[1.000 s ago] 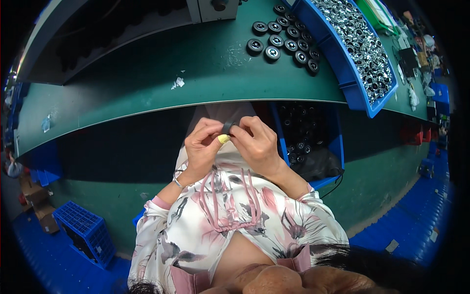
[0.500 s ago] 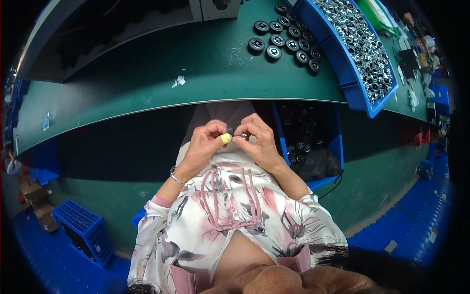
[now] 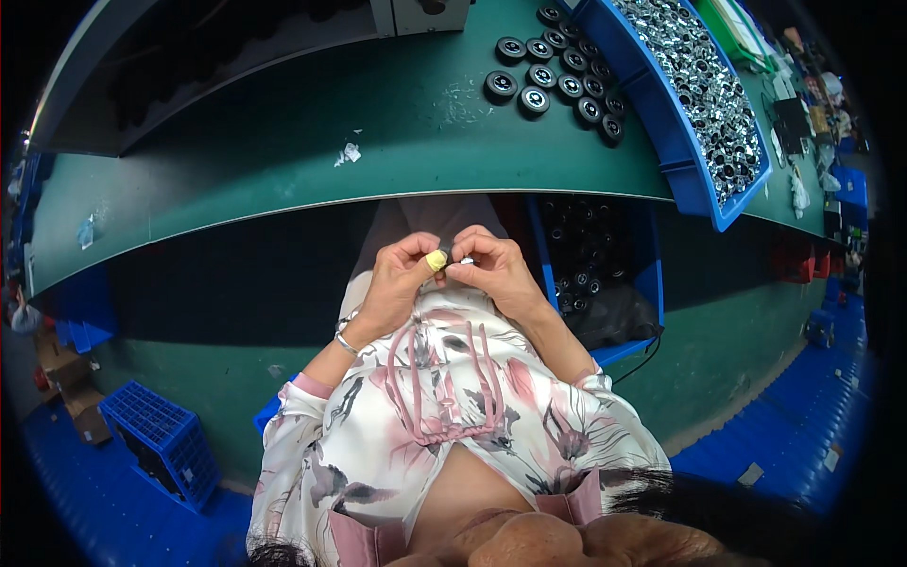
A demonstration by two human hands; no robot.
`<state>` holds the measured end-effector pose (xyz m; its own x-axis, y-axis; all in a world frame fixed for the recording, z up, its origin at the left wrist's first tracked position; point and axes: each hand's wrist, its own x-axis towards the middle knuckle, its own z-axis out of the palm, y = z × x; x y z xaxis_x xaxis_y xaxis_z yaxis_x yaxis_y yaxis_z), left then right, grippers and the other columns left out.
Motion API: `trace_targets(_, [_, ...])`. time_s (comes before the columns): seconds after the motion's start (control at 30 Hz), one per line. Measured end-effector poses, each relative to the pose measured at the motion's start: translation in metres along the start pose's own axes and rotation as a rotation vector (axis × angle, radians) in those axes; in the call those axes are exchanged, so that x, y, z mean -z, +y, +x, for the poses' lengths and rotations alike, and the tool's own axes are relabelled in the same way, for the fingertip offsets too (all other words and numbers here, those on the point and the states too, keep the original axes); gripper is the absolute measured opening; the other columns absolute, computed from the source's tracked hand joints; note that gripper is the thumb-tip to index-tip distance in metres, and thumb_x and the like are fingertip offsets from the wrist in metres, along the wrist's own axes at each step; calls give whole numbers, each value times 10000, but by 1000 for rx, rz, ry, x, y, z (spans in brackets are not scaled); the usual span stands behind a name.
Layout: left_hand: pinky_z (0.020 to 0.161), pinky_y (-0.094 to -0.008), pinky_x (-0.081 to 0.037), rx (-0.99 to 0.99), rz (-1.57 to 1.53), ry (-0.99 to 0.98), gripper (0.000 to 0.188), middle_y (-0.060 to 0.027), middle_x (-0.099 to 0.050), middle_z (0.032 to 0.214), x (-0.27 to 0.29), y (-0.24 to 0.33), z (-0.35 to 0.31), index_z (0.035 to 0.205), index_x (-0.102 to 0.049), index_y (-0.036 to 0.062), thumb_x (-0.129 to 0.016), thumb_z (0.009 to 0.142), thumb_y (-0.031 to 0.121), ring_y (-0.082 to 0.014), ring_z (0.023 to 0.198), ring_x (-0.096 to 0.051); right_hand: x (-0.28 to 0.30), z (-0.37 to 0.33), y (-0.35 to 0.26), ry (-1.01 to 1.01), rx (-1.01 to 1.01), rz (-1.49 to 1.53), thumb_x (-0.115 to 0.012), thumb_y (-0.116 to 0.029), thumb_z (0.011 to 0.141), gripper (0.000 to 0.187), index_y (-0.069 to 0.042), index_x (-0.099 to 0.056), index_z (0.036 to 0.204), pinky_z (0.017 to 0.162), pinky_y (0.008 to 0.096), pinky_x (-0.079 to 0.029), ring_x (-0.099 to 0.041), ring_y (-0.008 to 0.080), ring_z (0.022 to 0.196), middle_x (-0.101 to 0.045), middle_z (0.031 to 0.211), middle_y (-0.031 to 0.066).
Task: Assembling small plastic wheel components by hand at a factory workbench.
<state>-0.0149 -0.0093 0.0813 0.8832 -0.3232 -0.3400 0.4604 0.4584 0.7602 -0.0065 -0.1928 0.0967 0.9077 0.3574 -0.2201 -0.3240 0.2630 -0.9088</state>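
My left hand and my right hand meet above my lap, just short of the table's front edge, with fingers pinched. Yellow tape wraps my left thumb tip. Between the fingertips of my left hand is a small dark part, mostly covered by the fingers. A small shiny metal piece shows in my right finger pinch, close beside the dark part; whether the two touch I cannot tell.
Several round black wheel-like parts lie on the green table. A blue bin of shiny metal rings stands to their right, overhanging the table edge. Below, a blue crate holds black parts. A grey machine stands at the back.
My hands have drawn slightly closer together, and the right fingers have curled further over the metal piece. The view has shifted a little.
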Motion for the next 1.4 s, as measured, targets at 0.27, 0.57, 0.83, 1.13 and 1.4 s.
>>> trace_targets(0.27, [654,-225,-512,65,-43,-24,107,-48,-631,887,5,-1,1,982,-628,-25,-643,938,72,-86,754,-597,11,1,18,-89,-293,493,-681,-5,874,96,-42,-633,949,747,239,-518,-648,107,822,-640,823,14])
trace_targets(0.57, [728,-217,-500,52,-86,39,120,-42,-633,930,4,-3,0,1025,-614,-19,-636,937,61,-79,799,-594,2,3,12,90,-47,5,-741,-9,812,110,-13,-674,899,697,206,-433,-539,78,836,-554,982,30])
trace_targets(0.83, [675,-194,-496,-42,234,79,166,-42,-664,887,3,3,-2,1064,-626,-37,-629,944,79,-51,739,-593,1,2,20,177,109,-346,-752,-52,812,120,-30,-706,921,643,189,-430,-531,55,785,-542,974,14])
trace_targets(1.13, [657,-196,-491,-11,284,94,190,-54,-659,947,11,-8,3,1112,-608,-37,-620,936,35,-62,770,-608,3,0,17,185,-153,-44,-726,-92,866,157,-14,-675,992,635,181,-456,-562,41,700,-630,808,-11])
trace_targets(1.4, [681,-204,-515,-109,310,120,214,-76,-627,998,6,-9,6,1110,-549,-39,-634,921,15,-78,815,-611,7,2,29,145,-128,-111,-722,-82,870,140,-16,-654,973,640,182,-466,-575,32,726,-636,825,-14])
